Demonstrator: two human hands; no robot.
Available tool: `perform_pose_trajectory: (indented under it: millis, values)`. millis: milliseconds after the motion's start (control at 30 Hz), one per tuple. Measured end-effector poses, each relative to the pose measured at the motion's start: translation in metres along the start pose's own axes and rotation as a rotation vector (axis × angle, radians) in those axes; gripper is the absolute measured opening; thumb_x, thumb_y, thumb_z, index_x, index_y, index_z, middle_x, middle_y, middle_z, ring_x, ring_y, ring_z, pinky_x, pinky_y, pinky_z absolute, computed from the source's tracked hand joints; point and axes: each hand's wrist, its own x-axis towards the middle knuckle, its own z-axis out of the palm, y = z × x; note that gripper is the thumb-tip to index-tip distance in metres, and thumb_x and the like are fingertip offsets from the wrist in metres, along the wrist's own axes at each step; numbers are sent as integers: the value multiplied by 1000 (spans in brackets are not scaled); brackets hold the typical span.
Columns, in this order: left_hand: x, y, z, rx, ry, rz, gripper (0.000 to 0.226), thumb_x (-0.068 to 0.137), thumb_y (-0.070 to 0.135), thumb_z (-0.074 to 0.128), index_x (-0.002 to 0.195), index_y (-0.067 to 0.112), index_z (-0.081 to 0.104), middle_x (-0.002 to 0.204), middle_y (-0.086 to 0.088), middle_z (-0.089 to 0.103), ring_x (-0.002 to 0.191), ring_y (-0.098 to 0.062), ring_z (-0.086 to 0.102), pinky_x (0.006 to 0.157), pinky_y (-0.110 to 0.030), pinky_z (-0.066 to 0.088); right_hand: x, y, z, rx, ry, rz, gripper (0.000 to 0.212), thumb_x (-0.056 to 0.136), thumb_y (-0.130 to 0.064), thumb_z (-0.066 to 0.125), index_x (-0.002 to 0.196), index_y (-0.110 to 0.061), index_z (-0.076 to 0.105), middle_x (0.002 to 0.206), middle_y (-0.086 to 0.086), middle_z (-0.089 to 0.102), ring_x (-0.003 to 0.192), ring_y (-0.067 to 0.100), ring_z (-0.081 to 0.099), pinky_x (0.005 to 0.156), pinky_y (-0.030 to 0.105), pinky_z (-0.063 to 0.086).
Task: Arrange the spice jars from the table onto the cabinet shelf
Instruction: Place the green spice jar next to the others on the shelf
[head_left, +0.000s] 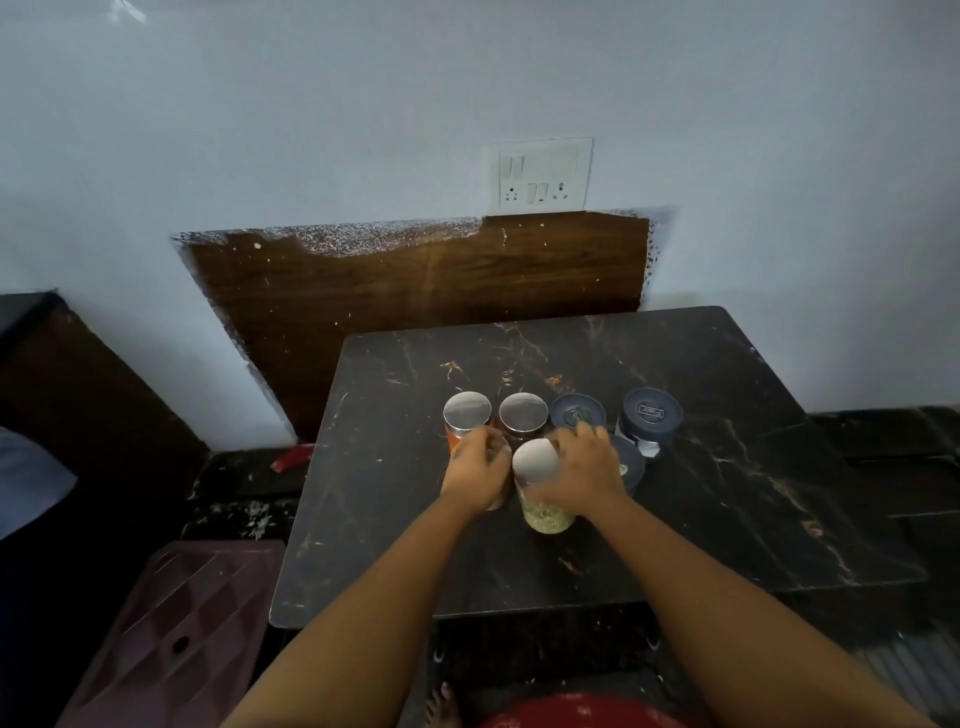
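Several spice jars stand grouped on the dark marble-patterned table (727, 519). At the back stand a steel-lidded jar with orange contents (466, 415), a second steel-lidded jar (523, 413) and two jars with dark blue lids (577, 413) (652, 410). My left hand (478, 470) is curled over the top of a jar that it almost wholly hides. My right hand (584, 467) grips the side of the front steel-lidded jar with yellow-green contents (545, 519). Another blue-lidded jar (631, 465) sits partly hidden behind my right hand. No cabinet shelf is in view.
A brown wooden panel (415, 291) and a switch-and-socket plate (543, 174) are on the wall behind the table. A maroon plastic stool (171, 629) stands at the lower left, and a red object (291, 457) lies on the floor. My bare foot (441, 706) shows below the table.
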Motion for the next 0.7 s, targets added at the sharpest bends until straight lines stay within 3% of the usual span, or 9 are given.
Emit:
perform_pose_trajectory:
  millis: [100, 167, 233, 367, 433, 533, 633, 700]
  values:
    - [-3, 20, -3, -412, 12, -229, 31, 91, 43, 61, 105, 15, 61, 101, 0, 64, 97, -16, 59, 87, -32, 50, 5, -3, -20, 244, 28, 134, 74, 54, -63, 76, 109, -18, 57, 113, 4, 50, 110, 23, 48, 85, 37, 48]
    - [-10, 37, -4, -607, -139, -275, 43, 94, 49, 54, 116, 12, 58, 109, -7, 64, 93, -15, 62, 71, -27, 54, 10, -2, -37, 425, -46, 202, 70, 56, -60, 77, 108, -17, 56, 112, 4, 49, 103, 21, 52, 76, 33, 48]
    - [-18, 51, -4, -721, -257, -250, 44, 96, 41, 54, 124, 7, 52, 106, -8, 65, 86, -12, 66, 60, -21, 55, 16, -1, -51, 542, -166, 197, 65, 60, -54, 78, 109, -19, 54, 114, 4, 49, 99, 19, 54, 71, 29, 46]
    - [-19, 56, 3, -574, -442, -138, 65, 87, 30, 68, 138, 15, 32, 132, -4, 53, 112, -14, 56, 84, -22, 50, 20, 2, -67, 560, -146, 174, 71, 58, -55, 81, 114, -19, 55, 118, 4, 51, 101, 20, 55, 76, 29, 47]
    - [-16, 56, 6, -411, -494, -64, 82, 74, 27, 83, 135, 22, 29, 135, -2, 50, 115, -11, 54, 85, -22, 51, 16, 3, -73, 580, -128, 231, 77, 56, -61, 78, 116, -19, 54, 113, 0, 53, 101, 18, 55, 78, 30, 48]
    - [-15, 64, 9, -236, -320, 8, 95, 50, 39, 92, 123, 26, 34, 126, -1, 51, 110, -13, 56, 86, -30, 56, 13, 6, -82, 724, -126, 363, 75, 58, -70, 73, 109, -18, 56, 106, 1, 60, 96, 19, 59, 85, 39, 54]
    - [-16, 75, 9, -380, -202, -73, 81, 59, 33, 90, 119, 19, 37, 117, -4, 57, 101, -16, 61, 83, -34, 56, 14, 12, -89, 1117, -140, 392, 60, 68, -73, 65, 88, -15, 66, 87, 3, 69, 82, 19, 66, 83, 38, 54]
    - [-18, 83, 7, -607, -231, -162, 76, 67, 29, 85, 125, 14, 39, 116, -8, 60, 98, -20, 64, 78, -35, 56, 13, 16, -94, 1382, -143, 408, 49, 84, -62, 57, 91, -15, 67, 85, 3, 67, 82, 18, 61, 82, 34, 48]
